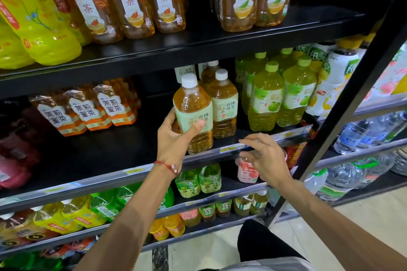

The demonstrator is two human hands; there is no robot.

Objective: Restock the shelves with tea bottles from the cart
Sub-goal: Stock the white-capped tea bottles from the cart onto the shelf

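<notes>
The left hand (174,138) grips a clear plastic tea bottle with a white screw cap, amber tea and a pale green paper label (193,103). The thumb crosses the front of the label, and the fingers (171,116) are curled round the bottle's left side, clamped on it. The bottle stands upright with its base at the front edge of the middle black metal shelf (110,149). Whether it rests on the shelf or hangs just above it cannot be told. A red string bracelet with white beads (168,166) circles the left wrist.

Just to the right and slightly behind stands a second amber tea bottle with the same white cap and green label (223,103), with more of the kind behind it. Further right on the same shelf is a cluster of green-capped bottles of yellow-green drink with apple labels (266,99). To the left, well apart across bare shelf, lie shrink-wrapped packs of brown tea bottles with white and orange labels (88,110).

The right hand (266,156) hovers in front of the shelf's clear price rail (288,134), palm down. Its fingers (251,139) are apart and loosely bent, holding nothing.

On the shelf above stand tall amber bottles with white labels in red lettering (130,4).
</notes>
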